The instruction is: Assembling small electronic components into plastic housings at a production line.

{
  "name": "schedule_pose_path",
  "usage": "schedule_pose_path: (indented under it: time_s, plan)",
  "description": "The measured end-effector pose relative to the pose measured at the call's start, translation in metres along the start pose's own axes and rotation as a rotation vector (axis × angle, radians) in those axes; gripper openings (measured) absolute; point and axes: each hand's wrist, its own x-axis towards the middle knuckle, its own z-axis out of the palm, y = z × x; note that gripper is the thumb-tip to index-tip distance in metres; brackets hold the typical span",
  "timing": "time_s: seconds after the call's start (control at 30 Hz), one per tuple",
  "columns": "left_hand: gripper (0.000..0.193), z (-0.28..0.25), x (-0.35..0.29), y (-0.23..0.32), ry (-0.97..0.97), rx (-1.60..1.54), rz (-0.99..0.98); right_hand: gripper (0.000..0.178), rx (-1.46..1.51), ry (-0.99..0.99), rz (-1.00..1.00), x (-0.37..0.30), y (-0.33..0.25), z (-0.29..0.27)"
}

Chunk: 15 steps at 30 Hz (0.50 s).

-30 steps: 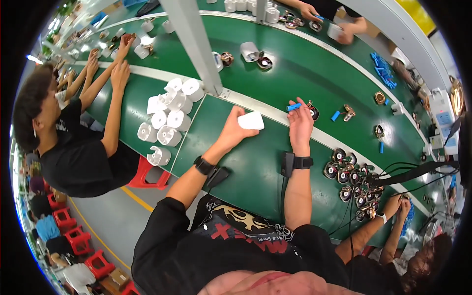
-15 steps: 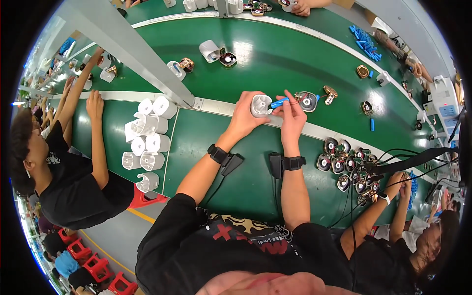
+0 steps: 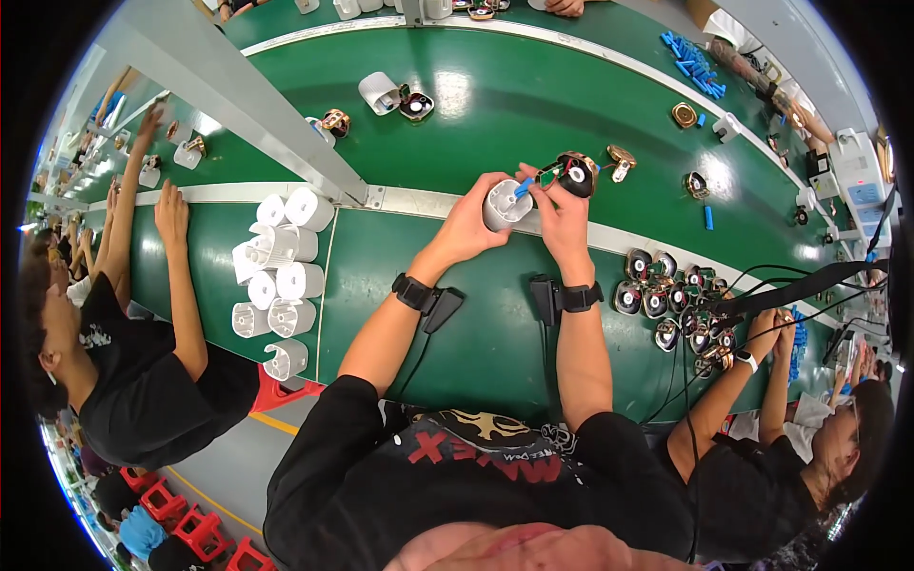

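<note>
A white plastic housing (image 3: 498, 217) is gripped in my left hand (image 3: 464, 228), its open end with inner ribs turned up. My right hand (image 3: 564, 221) pinches a blue cylindrical battery (image 3: 524, 187), whose lower end is at the housing's mouth. Wires run from the battery's side to a round dark assembly with a gold rim (image 3: 577, 175), tilted up against my right fingers. How far the battery sits inside cannot be made out. Both hands are over the pale metal rail at the green belt's near edge.
Several white housings (image 3: 303, 281) stand to my left. Several round assemblies (image 3: 678, 300) cluster at right near black cables. On the green belt (image 3: 514, 95) lie a housing (image 3: 380, 93) and scattered assemblies. A metal post (image 3: 276, 114) rises at left. Co-workers sit on both sides.
My right hand has brought the battery from beside the housing to its opening. The wired assembly has risen from the belt and tilted up by my right hand. Belt items appear shifted left.
</note>
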Motion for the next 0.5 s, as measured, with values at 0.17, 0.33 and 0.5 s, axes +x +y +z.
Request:
schedule_pose_path:
  time_s: [0.17, 0.33, 0.5]
  plan:
    - [0.073, -0.007, 0.001, 0.004, -0.113, -0.038, 0.011, 0.023, 0.005, -0.067, -0.006, -0.002, -0.008, -0.006]
    - [0.071, -0.012, 0.003, 0.015, -0.162, -0.069, 0.029, 0.023, -0.143, -0.196, 0.019, 0.0, 0.012, -0.013]
    - [0.068, -0.014, 0.002, 0.009, -0.176, -0.091, -0.02, 0.024, -0.16, -0.283, 0.05, 0.001, 0.01, -0.017]
